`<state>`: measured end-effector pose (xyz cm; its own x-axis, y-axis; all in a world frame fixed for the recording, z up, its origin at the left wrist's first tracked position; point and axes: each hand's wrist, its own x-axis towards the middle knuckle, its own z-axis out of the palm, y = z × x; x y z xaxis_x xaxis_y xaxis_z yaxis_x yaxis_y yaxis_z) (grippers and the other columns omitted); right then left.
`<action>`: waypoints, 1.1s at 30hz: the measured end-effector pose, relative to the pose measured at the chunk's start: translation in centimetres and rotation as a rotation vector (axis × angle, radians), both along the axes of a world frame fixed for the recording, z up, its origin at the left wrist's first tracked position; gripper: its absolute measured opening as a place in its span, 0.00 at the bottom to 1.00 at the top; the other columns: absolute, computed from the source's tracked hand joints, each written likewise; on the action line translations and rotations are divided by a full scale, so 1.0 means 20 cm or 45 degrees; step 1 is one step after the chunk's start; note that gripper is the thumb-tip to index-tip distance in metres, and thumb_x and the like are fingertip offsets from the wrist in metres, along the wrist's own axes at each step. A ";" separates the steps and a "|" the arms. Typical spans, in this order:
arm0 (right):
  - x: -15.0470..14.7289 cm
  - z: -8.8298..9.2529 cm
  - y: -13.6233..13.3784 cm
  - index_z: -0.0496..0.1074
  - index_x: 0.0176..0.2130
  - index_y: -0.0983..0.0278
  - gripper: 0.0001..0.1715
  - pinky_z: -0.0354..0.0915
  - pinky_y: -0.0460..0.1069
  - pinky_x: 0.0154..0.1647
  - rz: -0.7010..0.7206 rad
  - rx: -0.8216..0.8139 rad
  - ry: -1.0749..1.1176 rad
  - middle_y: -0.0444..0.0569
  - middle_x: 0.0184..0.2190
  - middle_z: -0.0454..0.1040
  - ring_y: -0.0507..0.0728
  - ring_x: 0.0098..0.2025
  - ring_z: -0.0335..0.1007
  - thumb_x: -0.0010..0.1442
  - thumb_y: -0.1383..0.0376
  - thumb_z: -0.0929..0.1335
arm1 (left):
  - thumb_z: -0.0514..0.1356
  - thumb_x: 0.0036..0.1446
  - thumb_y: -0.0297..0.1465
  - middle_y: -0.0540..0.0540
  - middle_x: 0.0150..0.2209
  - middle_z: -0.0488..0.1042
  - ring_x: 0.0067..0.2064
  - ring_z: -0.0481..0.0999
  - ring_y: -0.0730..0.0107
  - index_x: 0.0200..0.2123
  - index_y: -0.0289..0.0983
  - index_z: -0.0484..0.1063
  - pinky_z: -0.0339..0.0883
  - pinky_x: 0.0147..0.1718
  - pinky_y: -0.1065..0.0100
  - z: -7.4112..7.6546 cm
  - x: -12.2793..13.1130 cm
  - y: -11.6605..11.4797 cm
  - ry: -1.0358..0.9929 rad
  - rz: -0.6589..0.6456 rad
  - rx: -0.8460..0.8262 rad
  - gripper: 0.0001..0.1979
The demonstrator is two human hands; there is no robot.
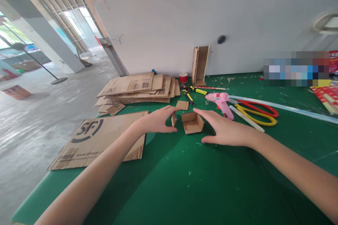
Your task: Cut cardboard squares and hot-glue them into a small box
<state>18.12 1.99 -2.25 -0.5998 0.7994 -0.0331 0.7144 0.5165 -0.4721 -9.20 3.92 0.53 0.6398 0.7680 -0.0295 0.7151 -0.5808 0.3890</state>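
Head view, the only one. Small cardboard box [193,127] sits on the green desk [190,186], between the two hands. Back and right walls stand up; left and front sides look low or open, hard to be sure.

Left hand [158,119]: thumb and fingers spread around a small cardboard piece [173,119], which is upright and slightly tilted, just left of the box and apart from it. Can't tell if it's pinched or merely standing in the gap. Right hand [224,127]: released, thumb and fingers wide apart just right of the box, nothing in it. Index fingertip near the back wall's top; contact unclear.

Handling, my judgement: box should be very light, fairly stiff along its walls, dry, not slippery. Weak spots probably the corners and thin edges; a hard squeeze could fold a wall or open a joint. Best hold: low on the right wall, near the base, fingers flat, light pressure. Being so light, it likely slides if pushed from one side. Loose piece: thin, bendable, would tip easily; take it by opposite edges, not mid-face.

Around: square cardboard scrap [182,105] behind the box, pink glue gun [224,105] beyond the right hand, cardboard stack [132,86] and printed cardboard sheet [105,135] to the left.
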 end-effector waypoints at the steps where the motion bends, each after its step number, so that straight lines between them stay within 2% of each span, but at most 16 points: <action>1: 0.00 -0.01 0.00 0.37 0.68 0.55 0.58 0.57 0.64 0.59 -0.018 -0.039 -0.019 0.54 0.67 0.49 0.69 0.66 0.48 0.51 0.47 0.69 | 0.62 0.50 0.43 0.38 0.58 0.62 0.58 0.64 0.51 0.62 0.40 0.54 0.60 0.53 0.56 0.00 0.01 -0.01 0.040 0.006 0.055 0.38; 4: -0.01 -0.03 0.01 0.33 0.69 0.57 0.57 0.58 0.64 0.58 -0.068 -0.072 -0.015 0.57 0.66 0.51 0.68 0.64 0.51 0.54 0.49 0.68 | 0.63 0.48 0.47 0.37 0.62 0.56 0.62 0.57 0.47 0.63 0.40 0.53 0.55 0.56 0.52 0.00 0.06 -0.04 0.055 0.003 0.242 0.42; 7: -0.03 -0.04 0.01 0.38 0.69 0.59 0.53 0.59 0.62 0.58 -0.062 0.003 0.054 0.58 0.63 0.57 0.67 0.63 0.54 0.55 0.52 0.67 | 0.62 0.49 0.48 0.37 0.60 0.60 0.61 0.59 0.49 0.62 0.39 0.54 0.56 0.56 0.51 -0.01 0.13 -0.08 -0.005 -0.011 0.326 0.41; 12: -0.05 -0.04 0.00 0.46 0.67 0.61 0.46 0.62 0.60 0.55 -0.005 0.156 0.080 0.57 0.58 0.64 0.65 0.59 0.59 0.57 0.55 0.67 | 0.57 0.57 0.34 0.41 0.50 0.72 0.50 0.71 0.58 0.58 0.38 0.59 0.65 0.47 0.57 -0.04 0.21 -0.11 -0.122 -0.014 0.302 0.26; 15: -0.06 -0.01 0.00 0.50 0.66 0.62 0.42 0.62 0.61 0.55 0.011 0.225 0.052 0.58 0.59 0.64 0.65 0.60 0.59 0.58 0.56 0.66 | 0.53 0.60 0.27 0.46 0.44 0.76 0.45 0.74 0.63 0.51 0.39 0.67 0.67 0.43 0.62 -0.04 0.21 -0.10 -0.213 0.002 0.310 0.16; 17: -0.07 0.01 -0.01 0.51 0.66 0.60 0.45 0.60 0.62 0.57 0.021 0.249 0.058 0.56 0.60 0.62 0.66 0.61 0.57 0.56 0.54 0.68 | 0.53 0.59 0.26 0.47 0.41 0.77 0.43 0.75 0.65 0.45 0.39 0.71 0.67 0.42 0.63 -0.03 0.20 -0.09 -0.256 0.072 0.336 0.12; 19: -0.07 0.02 -0.02 0.48 0.67 0.59 0.52 0.58 0.64 0.58 -0.002 0.237 0.085 0.55 0.63 0.59 0.68 0.63 0.52 0.51 0.49 0.70 | 0.53 0.59 0.26 0.47 0.40 0.78 0.40 0.76 0.66 0.42 0.39 0.72 0.68 0.40 0.64 -0.03 0.19 -0.09 -0.327 0.164 0.359 0.11; 21: -0.06 0.02 -0.02 0.43 0.68 0.59 0.59 0.57 0.66 0.59 -0.075 0.180 0.129 0.56 0.64 0.55 0.69 0.65 0.49 0.48 0.46 0.71 | 0.53 0.59 0.26 0.48 0.38 0.78 0.39 0.76 0.68 0.41 0.39 0.72 0.69 0.40 0.65 -0.04 0.19 -0.08 -0.471 0.246 0.385 0.10; 24: -0.07 -0.01 -0.02 0.40 0.68 0.58 0.59 0.58 0.66 0.59 -0.181 0.018 0.297 0.57 0.64 0.56 0.68 0.63 0.53 0.49 0.47 0.71 | 0.54 0.59 0.27 0.47 0.38 0.77 0.39 0.76 0.70 0.40 0.38 0.71 0.70 0.40 0.67 -0.05 0.20 -0.06 -0.809 0.373 0.362 0.08; 28: -0.13 -0.05 -0.03 0.47 0.64 0.59 0.51 0.59 0.63 0.59 -0.194 -0.252 0.769 0.58 0.59 0.63 0.63 0.60 0.60 0.50 0.51 0.72 | 0.55 0.58 0.27 0.45 0.38 0.74 0.42 0.75 0.70 0.42 0.37 0.68 0.70 0.42 0.68 -0.04 0.21 -0.05 -1.199 0.521 0.258 0.08; 31: -0.21 -0.03 -0.07 0.55 0.56 0.60 0.41 0.63 0.61 0.58 -0.244 -0.410 1.124 0.57 0.52 0.68 0.61 0.56 0.66 0.48 0.54 0.73 | 0.55 0.58 0.28 0.47 0.38 0.71 0.42 0.73 0.70 0.47 0.38 0.66 0.70 0.42 0.67 -0.02 0.23 -0.08 -1.280 0.577 0.184 0.12; 33: -0.26 -0.01 -0.10 0.56 0.50 0.59 0.33 0.66 0.61 0.54 -0.324 -0.453 1.276 0.56 0.49 0.70 0.61 0.52 0.69 0.49 0.55 0.72 | 0.54 0.59 0.28 0.47 0.39 0.70 0.40 0.72 0.72 0.49 0.40 0.65 0.70 0.41 0.67 -0.02 0.25 -0.10 -1.303 0.600 0.100 0.14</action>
<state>12.99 -0.07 -2.45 -0.3022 0.9451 0.1242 -0.0112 0.1268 -0.9919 -4.21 1.83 0.08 -0.0189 0.9158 0.4013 0.2353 -0.3860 0.8920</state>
